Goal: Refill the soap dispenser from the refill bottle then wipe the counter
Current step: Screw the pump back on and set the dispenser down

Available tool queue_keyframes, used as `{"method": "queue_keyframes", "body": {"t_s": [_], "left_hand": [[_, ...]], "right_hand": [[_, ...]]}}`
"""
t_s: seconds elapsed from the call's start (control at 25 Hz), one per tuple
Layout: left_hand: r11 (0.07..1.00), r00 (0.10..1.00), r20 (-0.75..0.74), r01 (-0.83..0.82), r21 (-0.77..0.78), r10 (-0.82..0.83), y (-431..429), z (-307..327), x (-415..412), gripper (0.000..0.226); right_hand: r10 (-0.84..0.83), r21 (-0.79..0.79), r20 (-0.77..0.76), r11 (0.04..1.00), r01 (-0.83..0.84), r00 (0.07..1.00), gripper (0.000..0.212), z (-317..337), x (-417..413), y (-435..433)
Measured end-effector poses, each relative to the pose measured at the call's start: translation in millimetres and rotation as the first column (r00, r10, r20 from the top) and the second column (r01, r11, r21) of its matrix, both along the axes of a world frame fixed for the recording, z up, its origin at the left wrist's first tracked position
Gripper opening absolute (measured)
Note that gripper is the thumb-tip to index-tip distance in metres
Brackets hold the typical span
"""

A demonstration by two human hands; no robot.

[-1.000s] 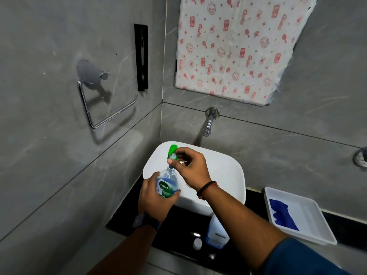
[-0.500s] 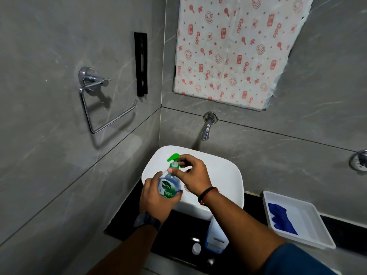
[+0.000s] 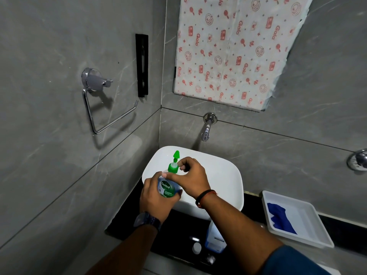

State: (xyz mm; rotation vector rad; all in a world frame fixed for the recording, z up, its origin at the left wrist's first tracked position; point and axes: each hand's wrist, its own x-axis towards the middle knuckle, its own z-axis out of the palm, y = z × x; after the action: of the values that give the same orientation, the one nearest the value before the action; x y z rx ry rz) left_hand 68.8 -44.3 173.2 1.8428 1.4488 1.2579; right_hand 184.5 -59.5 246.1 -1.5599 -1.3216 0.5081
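Observation:
I hold a clear Dettol soap dispenser (image 3: 166,189) with a green pump top (image 3: 174,162) over the front left of the white basin (image 3: 224,175). My left hand (image 3: 156,197) wraps around its body. My right hand (image 3: 191,180) pinches the green collar of the pump with thumb and fingers. The refill bottle (image 3: 214,238) stands on the black counter (image 3: 178,227) below my right forearm, partly hidden by it. A small white cap (image 3: 196,247) lies on the counter beside it. A blue cloth (image 3: 281,219) lies in a white tray (image 3: 309,225) at the right.
A chrome tap (image 3: 206,128) juts from the grey wall above the basin. A chrome towel ring (image 3: 103,104) and a black bracket (image 3: 142,65) are mounted on the left wall. A patterned sheet (image 3: 238,46) covers the mirror. Another chrome fitting (image 3: 357,160) sits at the far right.
The pump top has come down onto the dispenser's neck, and my right hand has shifted from the pump head to its collar. The view has tilted slightly upward.

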Motion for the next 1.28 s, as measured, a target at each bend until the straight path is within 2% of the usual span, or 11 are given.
{"method": "queue_keyframes", "body": {"t_s": [0.16, 0.32, 0.48, 0.68, 0.84, 0.92, 1.08, 1.2, 1.28], "left_hand": [[1.000, 1.000, 0.028, 0.012, -0.019, -0.011, -0.8, 1.3, 0.9, 0.087], [1.000, 0.999, 0.033, 0.015, 0.011, -0.015, -4.4, 2.8, 1.3, 0.082], [1.000, 1.000, 0.030, -0.003, -0.021, 0.004, -2.7, 3.5, 1.2, 0.085], [1.000, 0.999, 0.040, 0.007, -0.014, -0.007, -3.5, 9.3, 2.5, 0.085], [1.000, 0.999, 0.040, 0.017, -0.001, -0.017, -1.8, 15.6, 3.1, 0.085], [1.000, 0.999, 0.039, 0.014, -0.005, -0.014, 0.9, 18.3, 3.2, 0.087], [0.999, 0.999, 0.025, 0.021, -0.028, -0.021, 4.6, 23.7, 4.3, 0.088], [0.999, 1.000, 0.023, 0.014, -0.032, -0.013, 6.4, 25.3, 4.6, 0.088], [0.999, 1.000, 0.027, 0.012, -0.035, -0.011, 6.6, 26.8, 5.0, 0.089]], "right_hand": [[0.049, 0.008, -0.040, 0.999, -0.049, 0.998, 0.021, 0.9, -1.7, -0.3], [0.026, -0.010, -0.065, 1.000, -0.026, 0.998, 0.035, 2.9, -1.9, -2.0], [0.014, 0.004, -0.118, 1.000, -0.014, 0.993, 0.027, 2.0, -2.3, -1.1], [0.051, 0.028, -0.194, 0.999, -0.046, 0.980, 0.043, 2.6, -4.2, -1.0], [0.018, 0.020, -0.170, 1.000, -0.015, 0.985, 0.058, 7.1, -3.3, -2.0], [0.046, 0.037, -0.208, 0.999, -0.039, 0.977, 0.056, 8.8, -3.6, -1.6], [-0.021, 0.064, -0.178, 0.997, 0.033, 0.984, 0.057, 15.4, -5.3, -2.3], [0.056, 0.055, -0.239, 0.998, -0.044, 0.970, 0.059, 16.5, -4.4, -2.0], [0.023, 0.054, -0.246, 0.999, -0.010, 0.969, 0.056, 17.6, -5.3, -2.0]]}}
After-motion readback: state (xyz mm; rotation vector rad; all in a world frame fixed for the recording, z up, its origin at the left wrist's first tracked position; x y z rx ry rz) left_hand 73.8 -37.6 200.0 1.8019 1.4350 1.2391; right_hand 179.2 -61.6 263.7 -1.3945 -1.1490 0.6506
